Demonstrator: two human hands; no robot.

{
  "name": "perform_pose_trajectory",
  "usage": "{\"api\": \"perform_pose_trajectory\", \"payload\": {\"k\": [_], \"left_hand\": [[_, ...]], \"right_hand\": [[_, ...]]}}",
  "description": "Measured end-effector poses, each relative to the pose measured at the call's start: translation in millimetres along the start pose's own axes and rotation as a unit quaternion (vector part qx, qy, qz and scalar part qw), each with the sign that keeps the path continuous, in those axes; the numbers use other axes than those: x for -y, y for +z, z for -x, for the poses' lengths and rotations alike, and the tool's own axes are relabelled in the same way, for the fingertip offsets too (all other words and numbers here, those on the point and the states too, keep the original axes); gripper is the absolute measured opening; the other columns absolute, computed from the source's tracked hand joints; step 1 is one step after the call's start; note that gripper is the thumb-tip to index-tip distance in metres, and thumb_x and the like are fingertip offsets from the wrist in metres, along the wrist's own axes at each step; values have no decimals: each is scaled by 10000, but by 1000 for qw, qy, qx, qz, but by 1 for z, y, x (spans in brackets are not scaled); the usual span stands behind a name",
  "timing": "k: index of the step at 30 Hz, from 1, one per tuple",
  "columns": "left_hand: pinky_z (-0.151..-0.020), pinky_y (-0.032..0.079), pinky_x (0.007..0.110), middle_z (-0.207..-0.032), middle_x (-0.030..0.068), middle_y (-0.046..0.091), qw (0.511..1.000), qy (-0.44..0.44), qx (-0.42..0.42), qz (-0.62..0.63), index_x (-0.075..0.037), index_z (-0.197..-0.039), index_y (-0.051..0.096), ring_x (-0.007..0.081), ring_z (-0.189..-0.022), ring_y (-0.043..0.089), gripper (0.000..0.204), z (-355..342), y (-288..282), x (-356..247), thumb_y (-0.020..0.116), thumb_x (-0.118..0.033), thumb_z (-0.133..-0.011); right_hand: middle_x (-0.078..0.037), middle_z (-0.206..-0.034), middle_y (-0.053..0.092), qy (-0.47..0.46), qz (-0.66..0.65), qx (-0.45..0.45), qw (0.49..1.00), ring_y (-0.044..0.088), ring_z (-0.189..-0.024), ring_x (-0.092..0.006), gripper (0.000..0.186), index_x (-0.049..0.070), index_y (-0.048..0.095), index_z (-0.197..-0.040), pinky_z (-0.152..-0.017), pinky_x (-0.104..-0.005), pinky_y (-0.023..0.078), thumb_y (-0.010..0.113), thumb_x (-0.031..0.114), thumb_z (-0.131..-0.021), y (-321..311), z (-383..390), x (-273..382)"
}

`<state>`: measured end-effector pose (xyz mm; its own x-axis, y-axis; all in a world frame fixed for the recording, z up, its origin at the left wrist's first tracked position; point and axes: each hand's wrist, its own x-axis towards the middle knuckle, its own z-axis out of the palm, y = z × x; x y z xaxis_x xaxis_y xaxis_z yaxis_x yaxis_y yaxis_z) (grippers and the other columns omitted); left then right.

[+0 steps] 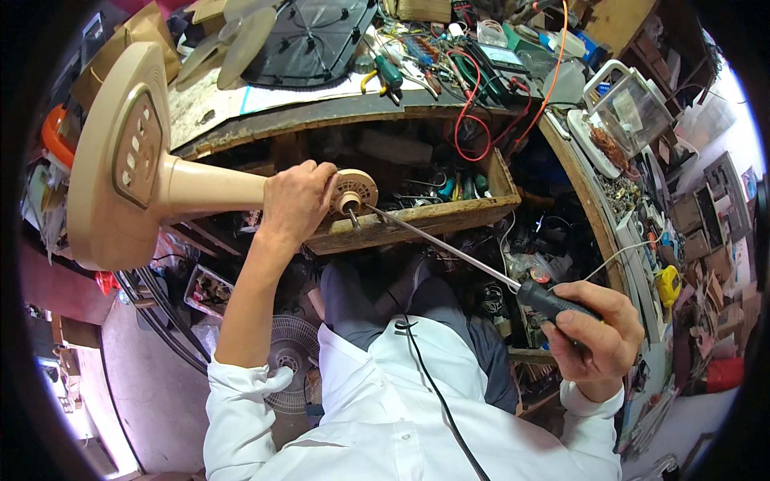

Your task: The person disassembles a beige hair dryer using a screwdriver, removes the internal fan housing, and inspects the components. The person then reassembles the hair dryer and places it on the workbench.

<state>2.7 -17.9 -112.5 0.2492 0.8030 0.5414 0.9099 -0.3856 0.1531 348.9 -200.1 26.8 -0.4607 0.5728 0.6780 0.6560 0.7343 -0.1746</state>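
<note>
A beige table fan body [212, 187], without blades or grille, lies across from the left, its broad base with a button panel [138, 150] at the far left. My left hand [295, 200] is wrapped round its neck near the round vented end [358, 183], where a metal shaft sticks out. In my right hand [595, 330] is a long screwdriver [449, 247] with a black handle, gripped by the handle. Its shank points up and left, and its tip is at the edge of the vented end; whether it touches a screw is too small to tell.
Below the fan's end is an open wooden drawer [417, 216] holding tools. The workbench [233, 128] carries pliers [388, 74], a black grille panel [309, 40], red leads [473, 120] and a clear plastic container [634, 108]. A fan grille [290, 365] stands on the floor.
</note>
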Motion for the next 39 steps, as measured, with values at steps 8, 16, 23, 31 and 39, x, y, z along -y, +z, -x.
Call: {"api": "perform_pose_trajectory", "payload": {"k": [8, 16, 23, 31, 39], "left_hand": [[-620, 538, 454, -772, 128, 674, 999, 4, 44, -3, -59, -814, 634, 342, -733, 695, 402, -13, 6, 11, 652, -430, -966], [-618, 481, 491, -709, 164, 636, 994, 2, 91, 58, -52, -784, 612, 394, -696, 644, 522, -27, 13, 24, 577, -527, -998], [-618, 468, 492, -679, 193, 617, 991, -13, 109, 79, -39, -769, 610, 415, -682, 626, 567, -35, 13, 29, 576, -559, -995], [-647, 521, 526, -729, 203, 672, 987, -18, 139, 72, -62, -794, 657, 431, -747, 680, 543, -44, 11, 29, 569, -559, -994], [-641, 517, 515, -718, 197, 667, 986, -25, 134, 91, -60, -789, 659, 426, -739, 678, 536, -45, 14, 29, 594, -555, -983]], "right_hand": [[-167, -1022, 733, 19, 20, -15, 1000, 737, -818, -257, 335, 133, 673, -1074, -685, -324, 597, 854, 95, -795, 0, 9, -14], [-184, -1004, 730, 31, 12, -47, 998, 738, -804, -275, 383, 90, 634, -1089, -672, -344, 607, 854, 76, -775, 8, 30, -17], [-170, -1061, 715, 39, 49, -19, 998, 711, -822, -245, 403, 112, 637, -1121, -660, -314, 585, 851, 68, -782, 11, 47, 11], [-160, -1087, 702, 67, 71, -24, 995, 711, -856, -258, 467, 132, 585, -1185, -710, -323, 589, 838, 87, -795, 22, 78, 22], [-187, -1129, 669, 56, 66, -6, 996, 729, -800, -270, 523, 91, 571, -1217, -629, -334, 613, 846, 74, -773, 40, 115, 34]]}}
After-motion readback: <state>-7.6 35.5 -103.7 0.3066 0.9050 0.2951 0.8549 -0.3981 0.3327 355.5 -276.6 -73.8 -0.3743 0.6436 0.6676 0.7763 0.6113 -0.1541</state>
